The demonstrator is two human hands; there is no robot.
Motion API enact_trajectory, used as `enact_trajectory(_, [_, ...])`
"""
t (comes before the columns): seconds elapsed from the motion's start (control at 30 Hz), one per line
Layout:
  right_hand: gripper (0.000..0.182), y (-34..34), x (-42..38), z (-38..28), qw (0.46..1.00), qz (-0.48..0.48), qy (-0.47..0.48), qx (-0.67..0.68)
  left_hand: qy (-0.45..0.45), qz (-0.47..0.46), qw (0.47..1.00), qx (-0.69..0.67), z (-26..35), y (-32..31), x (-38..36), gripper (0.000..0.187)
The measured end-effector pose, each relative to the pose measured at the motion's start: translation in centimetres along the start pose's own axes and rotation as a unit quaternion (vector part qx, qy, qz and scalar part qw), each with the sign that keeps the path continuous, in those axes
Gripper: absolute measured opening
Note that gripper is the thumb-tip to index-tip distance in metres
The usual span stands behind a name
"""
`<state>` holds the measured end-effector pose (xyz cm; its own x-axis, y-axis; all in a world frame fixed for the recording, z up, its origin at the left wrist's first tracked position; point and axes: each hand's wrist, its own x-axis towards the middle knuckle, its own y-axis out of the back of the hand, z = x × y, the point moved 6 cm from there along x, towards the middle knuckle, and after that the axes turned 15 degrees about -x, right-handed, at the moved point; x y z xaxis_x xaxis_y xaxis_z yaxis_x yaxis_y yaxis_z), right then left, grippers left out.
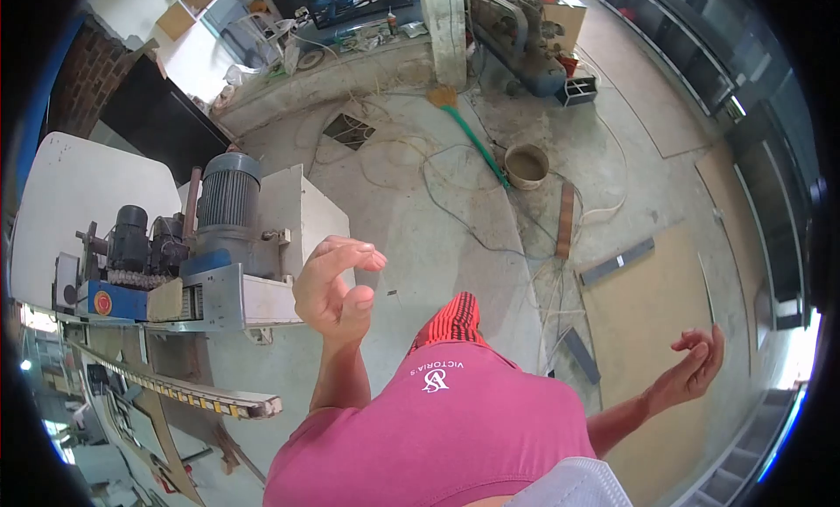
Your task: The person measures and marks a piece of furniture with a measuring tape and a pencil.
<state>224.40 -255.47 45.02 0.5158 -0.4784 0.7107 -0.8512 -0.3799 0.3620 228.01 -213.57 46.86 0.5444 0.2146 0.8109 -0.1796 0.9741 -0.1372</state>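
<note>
L hand (337,284) is hovering ctr, fingers curling loosely, gripping nothing visible, nr motorised machine (210,260), mid-left. R hand (697,363) is likewise curling, seemingly empty, nr tan sheet (643,319), lower rt. Broom (477,146), upper ctr: poss. trip if nobody's looking.

We get diffuse, fairly bright light across concrete floor (437,266), shadows soft. Glare harshest at lower right edge and lower left; white wall (188,62) at upper left nearly blown out. Dark panels (777,209) at right sink toward black. Left hand (331,290) catches pale highlights. We read shirt lettering (435,380) clearly. Fisheye bows straight edges; corners black; far-left clutter soft.
</note>
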Motion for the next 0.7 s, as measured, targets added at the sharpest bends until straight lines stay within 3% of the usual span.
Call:
enact_trajectory(0.07, [0.028, -1.8, 1.7, 1.4, 1.0, 0.013, -0.005, -0.006, 0.015, 0.011, 1.0, 0.001, -2.7, -1.6, 0.8, 0.042])
enact_trajectory(0.17, [0.028, -4.3, 3.4, 5.0, 0.994, 0.024, -0.092, -0.054, 0.03, -0.002, 0.999, -0.011, -7.7, -4.8, 2.5, 0.042])
enact_trajectory(0.33, [0.024, -9.0, 6.0, 9.5, 0.984, 0.071, -0.103, -0.123, 0.025, -0.064, 0.995, -0.066, -17.6, -11.1, 5.5, 0.043])
enact_trajectory(0.4, [0.022, -11.2, 8.3, 10.8, 0.982, 0.087, -0.114, -0.121, -0.005, -0.022, 0.999, -0.024, -21.6, -12.5, 7.1, 0.044])
enact_trajectory(0.5, [0.021, -14.2, 12.6, 10.7, 0.978, 0.114, -0.093, -0.147, 0.011, -0.008, 0.999, -0.035, -28.3, -15.0, 9.7, 0.045])
enact_trajectory(0.6, [0.02, -17.6, 16.4, 11.8, 0.99, 0.115, -0.013, -0.082, 0.026, -0.024, 0.999, -0.014, -34.0, -18.7, 13.1, 0.047])
enact_trajectory(0.7, [0.02, -20.3, 18.0, 14.2, 0.985, 0.131, -0.072, -0.091, -0.004, -0.062, 0.998, -0.021, -36.9, -23.0, 16.6, 0.039])
